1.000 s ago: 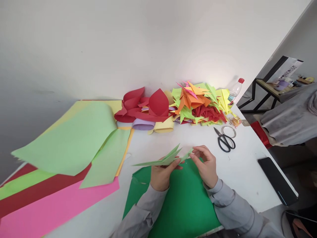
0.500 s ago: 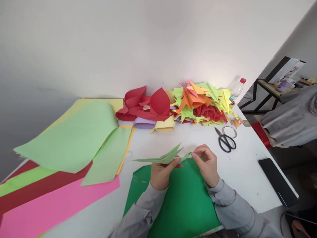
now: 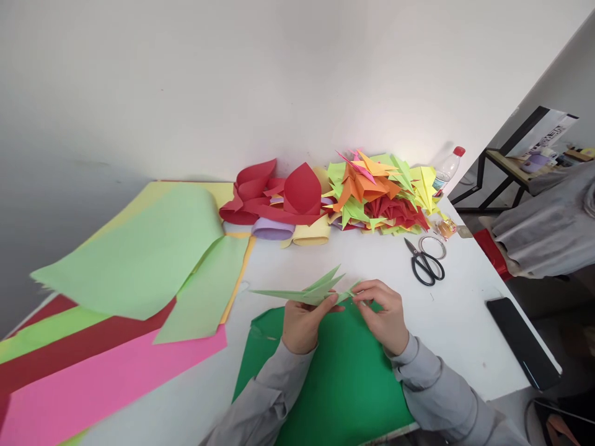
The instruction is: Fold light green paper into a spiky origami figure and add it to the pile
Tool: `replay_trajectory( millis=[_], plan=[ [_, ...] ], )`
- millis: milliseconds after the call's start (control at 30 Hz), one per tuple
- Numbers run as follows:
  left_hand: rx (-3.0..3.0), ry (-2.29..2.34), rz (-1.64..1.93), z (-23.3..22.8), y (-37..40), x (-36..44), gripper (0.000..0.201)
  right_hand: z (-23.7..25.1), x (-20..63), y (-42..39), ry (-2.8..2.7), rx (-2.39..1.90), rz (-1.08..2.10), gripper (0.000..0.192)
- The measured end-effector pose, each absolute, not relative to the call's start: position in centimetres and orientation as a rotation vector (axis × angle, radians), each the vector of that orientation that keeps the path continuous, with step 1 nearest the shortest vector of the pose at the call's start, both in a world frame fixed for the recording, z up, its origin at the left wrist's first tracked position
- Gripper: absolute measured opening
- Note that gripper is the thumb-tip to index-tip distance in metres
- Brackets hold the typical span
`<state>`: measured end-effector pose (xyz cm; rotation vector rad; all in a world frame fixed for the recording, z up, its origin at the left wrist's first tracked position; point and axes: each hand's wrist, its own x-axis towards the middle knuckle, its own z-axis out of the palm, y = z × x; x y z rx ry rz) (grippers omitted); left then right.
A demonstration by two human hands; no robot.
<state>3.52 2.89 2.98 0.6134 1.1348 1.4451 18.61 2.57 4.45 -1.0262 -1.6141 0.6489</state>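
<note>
Left hand [image 3: 301, 328] has a pale green, pointed, folded-paper piece [image 3: 320, 291] by its lower middle, fingers narrow around it, thumb on the near side. Right hand [image 3: 385, 314] has thumb and fingers pinched on the right end of the same piece; that end is partly covered, so exact fold detail there can't be told. Piece is held in front of the person, long thin point out to the left, two shorter points slanting up and right. Below the hands: a flat, solid green mat [image 3: 351, 378] at the near side of the smooth white counter [image 3: 460, 334]. Right of the hands: black-handled metal scissors [image 3: 423, 265], blades partly apart, just beside a pale ring-shaped roll [image 3: 437, 257]; nearer the right edge, a flat black phone [image 3: 524, 344]. Along the wall: curled red paper pieces [image 3: 303, 193], then a multicoloured heap of folded-paper shapes [image 3: 372, 189], then a clear plastic bottle with red cap [image 3: 448, 168]. Left: large pale green paper sheet [image 3: 144, 254] over other sheets, including a bright pink paper sheet [image 3: 121, 375].
</note>
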Motion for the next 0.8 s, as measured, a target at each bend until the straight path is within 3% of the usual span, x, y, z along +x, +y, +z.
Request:
replay_trajectory(
  millis=[233, 467, 700, 800],
  plan=[
    [0.530, 1.131, 1.416, 3.3, 3.0, 3.3, 0.033, 4.0, 19.1, 2.6, -1.919, -0.797, 0.281, 0.026],
    [0.432, 1.131, 1.397, 3.5, 3.1, 3.4, 0.036, 3.9, 19.5, 2.6, -2.163, -0.724, -0.118, 0.019],
    [0.465, 1.129, 1.395, 3.4, 3.0, 3.3, 0.037, 2.7, 19.9, 2.7, -2.171, -0.751, 0.101, 0.025],
    [0.476, 1.109, 1.406, 3.3, 3.0, 3.2, 0.036, 3.2, 19.7, 2.6, -2.156, -0.737, 0.054, 0.028]
  ],
)
